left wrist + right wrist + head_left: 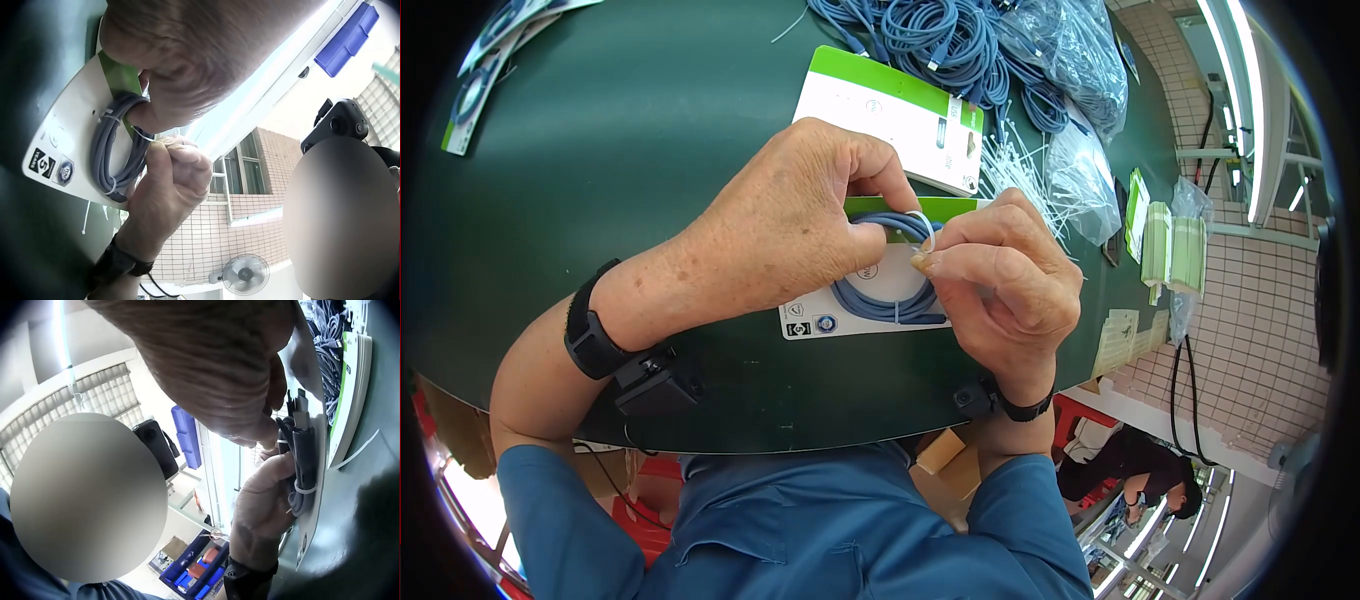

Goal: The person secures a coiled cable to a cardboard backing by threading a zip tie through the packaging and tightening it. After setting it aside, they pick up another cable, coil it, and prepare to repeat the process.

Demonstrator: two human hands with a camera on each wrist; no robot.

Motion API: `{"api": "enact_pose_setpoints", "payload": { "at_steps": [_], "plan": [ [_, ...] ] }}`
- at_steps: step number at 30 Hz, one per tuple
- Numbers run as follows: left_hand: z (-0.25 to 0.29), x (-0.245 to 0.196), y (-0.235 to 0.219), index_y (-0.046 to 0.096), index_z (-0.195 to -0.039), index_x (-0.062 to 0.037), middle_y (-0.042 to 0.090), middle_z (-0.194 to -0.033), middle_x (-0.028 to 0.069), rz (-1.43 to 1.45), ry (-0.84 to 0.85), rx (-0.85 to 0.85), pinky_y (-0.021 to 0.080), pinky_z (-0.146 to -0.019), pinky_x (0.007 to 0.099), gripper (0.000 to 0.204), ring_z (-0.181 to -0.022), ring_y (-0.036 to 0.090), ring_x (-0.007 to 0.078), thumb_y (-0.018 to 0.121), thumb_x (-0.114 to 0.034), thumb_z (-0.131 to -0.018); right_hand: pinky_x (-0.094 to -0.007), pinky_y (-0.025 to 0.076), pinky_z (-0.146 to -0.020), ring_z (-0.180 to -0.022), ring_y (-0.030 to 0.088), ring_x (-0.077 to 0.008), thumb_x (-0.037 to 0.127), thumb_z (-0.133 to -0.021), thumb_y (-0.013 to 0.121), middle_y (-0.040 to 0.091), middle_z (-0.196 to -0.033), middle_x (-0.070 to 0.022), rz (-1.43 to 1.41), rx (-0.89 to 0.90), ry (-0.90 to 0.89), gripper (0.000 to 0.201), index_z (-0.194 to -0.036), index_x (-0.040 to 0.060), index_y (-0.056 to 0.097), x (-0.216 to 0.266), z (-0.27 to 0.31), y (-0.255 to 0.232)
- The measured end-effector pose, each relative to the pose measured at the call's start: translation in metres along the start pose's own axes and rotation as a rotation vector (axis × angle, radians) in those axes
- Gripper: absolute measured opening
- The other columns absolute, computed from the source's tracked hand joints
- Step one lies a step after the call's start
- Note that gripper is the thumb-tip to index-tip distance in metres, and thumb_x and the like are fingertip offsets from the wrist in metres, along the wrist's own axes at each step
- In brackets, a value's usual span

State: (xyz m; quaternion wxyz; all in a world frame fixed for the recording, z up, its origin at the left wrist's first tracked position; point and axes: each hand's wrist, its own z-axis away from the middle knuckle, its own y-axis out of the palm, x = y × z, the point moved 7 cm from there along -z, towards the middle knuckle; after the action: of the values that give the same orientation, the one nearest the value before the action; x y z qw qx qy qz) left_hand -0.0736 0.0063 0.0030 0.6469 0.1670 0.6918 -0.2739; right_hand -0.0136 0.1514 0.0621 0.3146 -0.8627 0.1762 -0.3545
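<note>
A coiled blue-grey cable [865, 297] lies against a white and green card [800, 318], with thin white cable ties round the coil. My left hand [785, 225] grips the coil at its upper part, the thumb inside the loop and the index finger bent over the top. A white cable tie [931, 235] loops round the coil there. My right hand [1015, 275] pinches this tie between thumb and index finger, close beside the left fingertips. From the right wrist side, the cable's metal plug [301, 411] stands up by the coil.
A stack of similar cards [890, 115] lies just beyond the hands. Loose white cable ties [1020, 170] spread to its right. Behind are a pile of coiled cables [945, 45] and clear plastic bags [1085, 60]. More cards [470, 95] sit far left on the green table [650, 100].
</note>
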Motion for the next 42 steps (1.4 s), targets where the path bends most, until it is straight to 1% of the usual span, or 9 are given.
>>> {"api": "enact_pose_setpoints", "payload": {
  "at_steps": [4, 8, 15, 20, 34, 37, 39, 41, 42],
  "plan": [
    [0.001, 0.002, 0.001, 0.075, -0.096, 0.0043, 0.076, -0.092, 0.0075, -0.021, 0.010, -0.012, 0.057, -0.083, 0.0259, 0.020, -0.086, 0.069, 0.0097, 0.068, 0.005, -0.077, -0.0304, 0.044, -0.062, -0.072, 0.062, -0.0194, -0.010, -0.072, 0.082, 0.071, -0.084, -0.0055, 0.006, 0.013, 0.008, 0.027, -0.090, 0.0083, 0.076, 0.000, 0.000, 0.002],
    [0.001, 0.001, 0.000, 0.075, -0.094, 0.0044, 0.075, -0.084, 0.0158, 0.005, 0.073, -0.061, 0.057, -0.077, 0.0332, 0.020, -0.079, 0.071, 0.0182, 0.070, -0.002, -0.076, -0.0306, 0.044, -0.060, -0.070, 0.061, -0.0200, -0.009, -0.072, 0.083, 0.070, -0.083, -0.0050, 0.057, 0.032, -0.017, 0.028, -0.094, 0.0078, 0.077, 0.004, -0.001, 0.007],
    [-0.001, 0.008, 0.003, 0.075, -0.094, 0.0040, 0.075, -0.081, 0.0112, 0.102, -0.077, -0.017, 0.056, -0.074, 0.0299, 0.017, -0.078, 0.068, 0.0130, 0.074, -0.006, -0.080, -0.0316, 0.045, -0.056, -0.068, 0.060, -0.0206, -0.007, -0.072, 0.084, 0.068, -0.081, -0.0039, 0.216, 0.054, -0.065, 0.035, -0.103, 0.0073, 0.079, 0.011, 0.000, 0.017],
    [-0.001, 0.001, 0.002, 0.075, -0.095, 0.0042, 0.075, -0.083, 0.0101, 0.004, 0.018, 0.017, 0.056, -0.075, 0.0281, 0.017, -0.079, 0.068, 0.0112, 0.073, -0.005, -0.082, -0.0324, 0.047, -0.056, -0.067, 0.061, -0.0204, -0.005, -0.070, 0.084, 0.068, -0.084, -0.0038, 0.144, 0.027, -0.090, 0.040, -0.108, 0.0076, 0.078, 0.009, 0.000, 0.013],
    [-0.002, 0.002, 0.007, 0.076, -0.100, 0.0035, 0.076, -0.090, 0.0050, 0.094, -0.015, 0.005, 0.056, -0.082, 0.0275, 0.018, -0.090, 0.067, 0.0079, 0.071, 0.002, -0.083, -0.0321, 0.051, -0.056, -0.066, 0.062, -0.0227, -0.001, -0.068, 0.083, 0.068, -0.089, -0.0039, 0.265, 0.043, -0.087, 0.047, -0.114, 0.0083, 0.075, 0.018, 0.001, 0.008],
    [0.001, 0.001, -0.003, 0.077, -0.101, 0.0038, 0.076, -0.091, 0.0053, 0.068, -0.036, -0.022, 0.056, -0.086, 0.0268, 0.020, -0.092, 0.068, 0.0080, 0.069, 0.004, -0.083, -0.0309, 0.054, -0.060, -0.068, 0.064, -0.0219, -0.001, -0.075, 0.084, 0.069, -0.091, -0.0060, 0.092, -0.076, -0.074, 0.046, -0.119, 0.0068, 0.074, 0.009, -0.001, -0.002],
    [-0.001, -0.004, -0.010, 0.077, -0.102, 0.0045, 0.076, -0.093, 0.0056, 0.081, 0.008, -0.046, 0.055, -0.090, 0.0264, 0.022, -0.094, 0.068, 0.0086, 0.066, 0.006, -0.083, -0.0298, 0.056, -0.065, -0.073, 0.067, -0.0181, 0.000, -0.081, 0.084, 0.071, -0.094, -0.0090, 0.017, -0.156, 0.034, 0.043, -0.123, 0.0032, 0.072, -0.002, -0.001, -0.025],
    [0.001, -0.012, -0.015, 0.077, -0.102, 0.0049, 0.076, -0.094, 0.0057, 0.097, 0.006, -0.062, 0.055, -0.091, 0.0266, 0.023, -0.095, 0.068, 0.0091, 0.065, 0.007, -0.083, -0.0287, 0.056, -0.065, -0.075, 0.067, -0.0138, 0.001, -0.085, 0.083, 0.073, -0.101, -0.0121, 0.085, -0.313, 0.107, 0.040, -0.123, -0.0012, 0.071, -0.017, 0.004, -0.051],
    [0.000, -0.018, -0.017, 0.077, -0.102, 0.0053, 0.076, -0.095, 0.0058, 0.130, 0.028, -0.068, 0.055, -0.092, 0.0267, 0.024, -0.096, 0.069, 0.0097, 0.064, 0.008, -0.082, -0.0278, 0.057, -0.068, -0.079, 0.068, -0.0133, 0.000, -0.087, 0.081, 0.073, -0.105, -0.0133, -0.014, -0.408, 0.199, 0.038, -0.123, -0.0026, 0.070, -0.038, 0.013, -0.061]
  ]
}}
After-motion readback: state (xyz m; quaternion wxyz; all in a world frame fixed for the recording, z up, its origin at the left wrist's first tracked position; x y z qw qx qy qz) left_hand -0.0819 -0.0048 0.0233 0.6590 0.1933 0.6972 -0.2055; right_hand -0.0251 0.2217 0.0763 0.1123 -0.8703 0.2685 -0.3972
